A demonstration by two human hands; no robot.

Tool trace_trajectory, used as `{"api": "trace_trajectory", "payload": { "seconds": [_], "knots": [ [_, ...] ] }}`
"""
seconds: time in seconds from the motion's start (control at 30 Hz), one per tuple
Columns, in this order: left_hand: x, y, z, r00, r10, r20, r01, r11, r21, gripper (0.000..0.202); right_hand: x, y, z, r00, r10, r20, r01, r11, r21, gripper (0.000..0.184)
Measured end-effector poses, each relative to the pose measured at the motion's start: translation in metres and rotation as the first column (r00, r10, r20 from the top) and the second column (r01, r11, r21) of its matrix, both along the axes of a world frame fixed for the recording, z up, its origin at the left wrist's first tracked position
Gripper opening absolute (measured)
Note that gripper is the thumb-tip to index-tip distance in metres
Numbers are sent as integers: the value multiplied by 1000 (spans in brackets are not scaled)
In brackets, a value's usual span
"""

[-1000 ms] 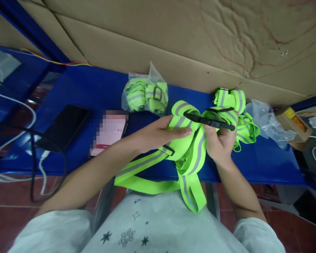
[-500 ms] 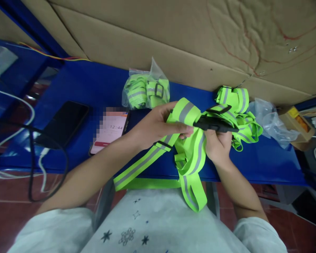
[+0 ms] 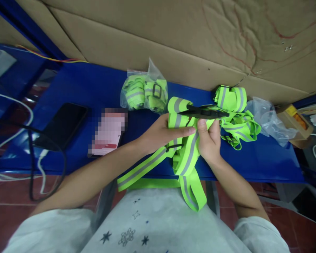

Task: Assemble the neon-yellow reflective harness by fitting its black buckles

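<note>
A neon green reflective strap harness [image 3: 186,154] with grey stripes hangs from both hands over the front edge of the blue table [image 3: 89,84] into my lap. My left hand [image 3: 162,133] is closed on a folded loop of the strap. My right hand [image 3: 209,138] grips the strap just to the right, with a black buckle piece [image 3: 204,110] sticking out sideways above its fingers. The two hands touch at the fingertips.
A clear bag of folded green straps [image 3: 144,92] lies behind the hands. More loose straps [image 3: 235,116] and an empty plastic bag [image 3: 268,121] lie to the right. A black phone [image 3: 60,124] with cables and a second phone [image 3: 107,131] sit left. Cardboard [image 3: 173,38] backs the table.
Both hands have drawn closer together and a little left. The black buckle has risen above the right fingers and the green loop is folded tighter in the left hand.
</note>
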State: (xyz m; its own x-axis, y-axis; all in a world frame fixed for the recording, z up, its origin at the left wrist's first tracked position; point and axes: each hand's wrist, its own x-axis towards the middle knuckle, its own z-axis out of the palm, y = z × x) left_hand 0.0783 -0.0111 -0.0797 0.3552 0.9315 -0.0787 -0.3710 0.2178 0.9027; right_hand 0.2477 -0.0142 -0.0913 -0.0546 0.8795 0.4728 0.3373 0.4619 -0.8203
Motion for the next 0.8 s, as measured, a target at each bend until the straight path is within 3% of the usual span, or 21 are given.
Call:
{"api": "trace_trajectory", "payload": {
  "seconds": [0.2, 0.33, 0.47, 0.53, 0.6, 0.7, 0.8],
  "knots": [
    [2, 0, -8, 999, -43, -18, 45, 993, 106, 41, -3, 0, -3, 1000, -3, 28, 4, 999, -47, 47],
    [2, 1, -8, 995, -91, 50, 87, 994, 62, 42, -4, 0, -7, 1000, 0, -6, -1, 998, -69, 50],
    [0, 3, -9, 995, -85, 56, 83, 996, 32, 39, 2, 3, -3, 994, 102, -36, -105, 988, -113, 47],
    [-1, 3, -9, 999, -45, 16, 45, 999, 19, 38, 10, 7, 7, 984, 174, -22, -175, 977, -122, 57],
    [0, 1, -8, 999, -54, 2, 54, 998, -43, 41, 20, 11, 19, 967, 255, -2, -252, 955, -158, 74],
    [2, -2, -7, 996, -89, 27, 93, 974, -204, 43, 31, 15, 34, 929, 368, -30, -359, 881, -310, 91],
    [3, -3, -9, 999, -44, -26, 35, 963, -267, 38, 34, 18, 42, 934, 324, -150, -356, 813, -460, 91]
  ]
}}
